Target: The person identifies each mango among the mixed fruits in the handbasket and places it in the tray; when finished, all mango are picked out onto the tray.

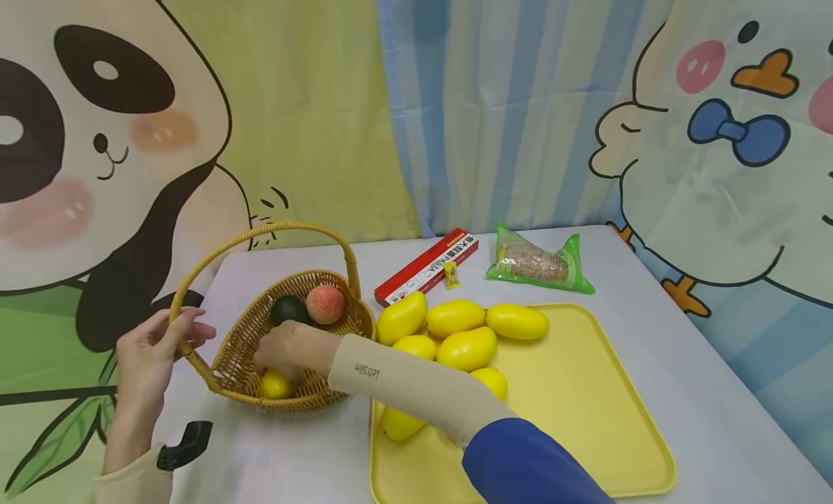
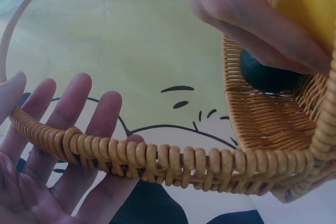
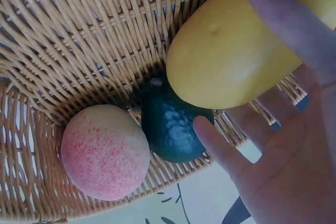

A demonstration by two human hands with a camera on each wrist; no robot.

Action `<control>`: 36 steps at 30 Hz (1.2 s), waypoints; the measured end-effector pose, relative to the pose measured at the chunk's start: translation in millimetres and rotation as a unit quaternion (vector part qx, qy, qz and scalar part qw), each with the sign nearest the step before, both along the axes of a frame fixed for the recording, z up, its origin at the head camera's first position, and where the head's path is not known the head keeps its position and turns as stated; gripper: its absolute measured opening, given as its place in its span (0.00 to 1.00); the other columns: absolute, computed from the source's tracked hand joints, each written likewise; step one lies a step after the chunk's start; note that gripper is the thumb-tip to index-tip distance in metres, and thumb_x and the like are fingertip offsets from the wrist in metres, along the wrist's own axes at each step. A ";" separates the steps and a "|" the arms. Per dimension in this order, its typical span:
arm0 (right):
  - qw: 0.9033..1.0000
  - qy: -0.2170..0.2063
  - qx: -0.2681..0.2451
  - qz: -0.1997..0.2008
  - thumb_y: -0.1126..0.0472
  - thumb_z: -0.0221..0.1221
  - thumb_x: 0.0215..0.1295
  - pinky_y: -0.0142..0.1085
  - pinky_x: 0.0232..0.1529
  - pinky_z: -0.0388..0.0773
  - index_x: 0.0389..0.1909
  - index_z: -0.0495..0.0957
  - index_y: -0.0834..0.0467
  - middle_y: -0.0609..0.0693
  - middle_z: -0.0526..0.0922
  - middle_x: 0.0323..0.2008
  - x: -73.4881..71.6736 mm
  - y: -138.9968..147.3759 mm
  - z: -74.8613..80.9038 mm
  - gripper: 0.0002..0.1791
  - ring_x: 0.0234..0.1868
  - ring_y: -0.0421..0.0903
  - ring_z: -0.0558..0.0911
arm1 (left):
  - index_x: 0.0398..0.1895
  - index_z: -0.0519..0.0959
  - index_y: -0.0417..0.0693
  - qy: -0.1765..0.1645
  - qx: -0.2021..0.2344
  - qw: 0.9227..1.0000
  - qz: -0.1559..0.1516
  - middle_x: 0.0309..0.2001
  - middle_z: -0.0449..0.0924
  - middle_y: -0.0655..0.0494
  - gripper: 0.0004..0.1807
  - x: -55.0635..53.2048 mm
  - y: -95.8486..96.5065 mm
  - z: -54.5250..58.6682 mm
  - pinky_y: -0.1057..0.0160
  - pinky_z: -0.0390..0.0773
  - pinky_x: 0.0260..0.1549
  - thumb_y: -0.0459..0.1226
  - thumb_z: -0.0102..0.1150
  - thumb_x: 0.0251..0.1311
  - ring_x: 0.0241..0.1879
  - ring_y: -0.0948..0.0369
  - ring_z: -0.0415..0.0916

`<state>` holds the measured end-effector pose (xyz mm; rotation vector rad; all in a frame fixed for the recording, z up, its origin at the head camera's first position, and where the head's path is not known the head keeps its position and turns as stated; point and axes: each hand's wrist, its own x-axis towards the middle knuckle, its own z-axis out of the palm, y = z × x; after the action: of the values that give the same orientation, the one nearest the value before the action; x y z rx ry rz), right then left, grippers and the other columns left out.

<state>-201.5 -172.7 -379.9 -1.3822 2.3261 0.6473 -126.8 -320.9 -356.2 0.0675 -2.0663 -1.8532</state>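
Observation:
My left hand [image 1: 148, 345] holds the handle [image 1: 195, 267] of a wicker basket [image 1: 242, 351] near its left base, thumb on one side and loosely extended fingers on the other. Inside the basket, my right hand [image 1: 294, 348] grips a yellow mango [image 3: 226, 51], thumb across its top and fingers along its far side. Part of that mango [image 1: 276, 384] shows below the hand in the head view. A dark green avocado [image 3: 170, 124] lies right beside it, next to a pink peach [image 3: 105, 153].
Right of the basket, a yellow tray [image 1: 586, 410] bears several more mangoes [image 1: 467, 348], partly hidden by my right forearm. Behind it lie a red and white pasta box [image 1: 426, 267], a small yellow packet [image 1: 451, 274] and a green-edged clear bag [image 1: 536, 264].

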 end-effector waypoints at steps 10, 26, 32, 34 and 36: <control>0.999 -0.018 -0.024 -0.033 0.44 0.66 0.54 0.26 0.43 0.71 0.50 0.71 0.40 0.37 0.71 0.44 -10.0 19.0 -3.2 0.24 0.43 0.35 0.70 | 0.37 0.83 0.45 -0.005 -0.013 1.000 0.002 0.23 0.85 0.61 0.06 -0.4 0.6 0.4 0.77 0.80 0.30 0.37 0.57 0.65 0.26 0.69 0.83; 0.992 -0.062 -0.109 -0.029 0.42 0.67 0.53 0.27 0.48 0.70 0.63 0.70 0.37 0.36 0.74 0.52 -22.5 48.5 4.0 0.34 0.46 0.35 0.72 | 0.36 0.83 0.46 -0.005 0.001 1.000 -0.001 0.23 0.85 0.60 0.06 -0.5 -0.9 -0.5 0.77 0.80 0.30 0.36 0.58 0.65 0.26 0.68 0.83; 0.982 -0.061 -0.180 0.018 0.45 0.69 0.52 0.28 0.45 0.72 0.59 0.74 0.43 0.39 0.78 0.48 -31.3 79.2 20.7 0.31 0.46 0.38 0.73 | 0.37 0.83 0.44 -0.008 -0.001 1.000 0.000 0.23 0.85 0.60 0.07 0.0 -1.6 -2.1 0.77 0.80 0.30 0.36 0.58 0.65 0.26 0.68 0.83; 0.978 -0.052 -0.202 0.022 0.44 0.69 0.52 0.29 0.46 0.72 0.59 0.74 0.44 0.40 0.77 0.51 -32.4 94.1 30.3 0.31 0.47 0.39 0.73 | 0.37 0.83 0.45 -0.007 -0.002 1.000 -0.002 0.23 0.85 0.60 0.06 0.0 -1.6 -1.9 0.77 0.80 0.30 0.36 0.58 0.65 0.26 0.68 0.83; 0.974 -0.040 -0.224 0.019 0.44 0.69 0.52 0.30 0.46 0.73 0.59 0.74 0.45 0.42 0.77 0.53 -33.5 111.1 39.5 0.31 0.47 0.40 0.74 | 0.36 0.83 0.46 -0.006 0.000 1.000 -0.002 0.23 0.85 0.60 0.06 0.2 -1.3 -1.6 0.77 0.80 0.30 0.36 0.58 0.65 0.26 0.68 0.83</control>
<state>-235.0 -61.5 -340.5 -1.6037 2.4805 0.0672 -126.6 -322.3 -357.8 0.0736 -2.0753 -1.8607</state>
